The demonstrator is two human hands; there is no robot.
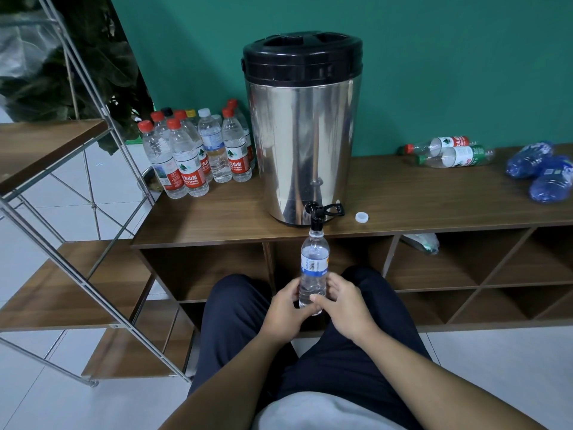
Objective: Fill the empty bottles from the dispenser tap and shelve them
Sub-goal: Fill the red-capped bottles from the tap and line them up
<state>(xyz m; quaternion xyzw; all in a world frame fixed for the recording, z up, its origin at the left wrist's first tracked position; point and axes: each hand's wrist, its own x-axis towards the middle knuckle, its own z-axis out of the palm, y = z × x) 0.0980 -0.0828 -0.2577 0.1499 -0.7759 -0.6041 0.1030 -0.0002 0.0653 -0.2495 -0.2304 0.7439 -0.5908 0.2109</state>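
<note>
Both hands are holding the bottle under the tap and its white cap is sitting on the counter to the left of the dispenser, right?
Not quite. The head view shows the white cap on the counter to the right of the dispenser. The rest holds: left hand and right hand hold the bottle under the tap.

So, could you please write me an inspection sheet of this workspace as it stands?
Surface: wooden cabinet top, with open cubbies below.
Job's things: steel dispenser; its black tap sits over the mouth of the uncapped bottle; a white cap lies beside the dispenser; capped bottles stand at its left; two bottles lie at its right.
Clutter: blue crumpled plastic; a bottle lying in a cubby.
Grippers: left hand and right hand both grip the bottle.
Cables: nothing seen.
Surroundings: green wall, metal-framed shelf, tiled floor.
</note>
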